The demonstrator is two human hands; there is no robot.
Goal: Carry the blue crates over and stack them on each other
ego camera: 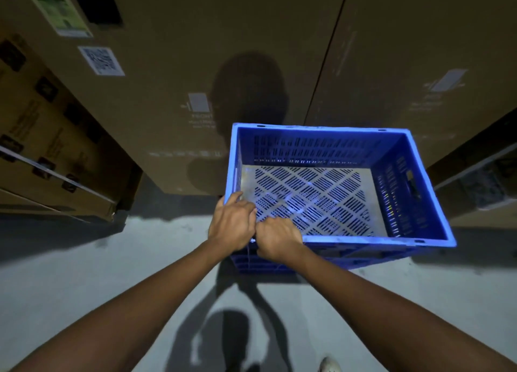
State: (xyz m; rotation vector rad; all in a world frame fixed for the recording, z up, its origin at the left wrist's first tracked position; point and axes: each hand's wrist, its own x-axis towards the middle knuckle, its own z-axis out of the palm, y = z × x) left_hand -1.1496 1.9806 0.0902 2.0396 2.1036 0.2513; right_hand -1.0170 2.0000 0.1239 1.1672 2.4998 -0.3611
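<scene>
One blue crate (391, 148) with slotted walls and a pale perforated floor sits right of centre, empty. Both hands grip its near left corner. My left hand (230, 222) wraps over the left rim by the corner, fingers inside. My right hand (277, 238) clutches the near rim just beside it, fingers curled over the edge. The two hands touch each other. The crate's near wall is partly hidden under my forearms. I cannot tell whether the crate rests on the grey floor (84, 273) or is lifted. No second crate shows.
Tall cardboard boxes (195, 50) stand close behind the crate. More cartons (42, 148) lie stacked at the left and a dark box (481, 176) at the right. My shadow falls on the floor, and a shoe tip (330, 366) shows at the bottom edge.
</scene>
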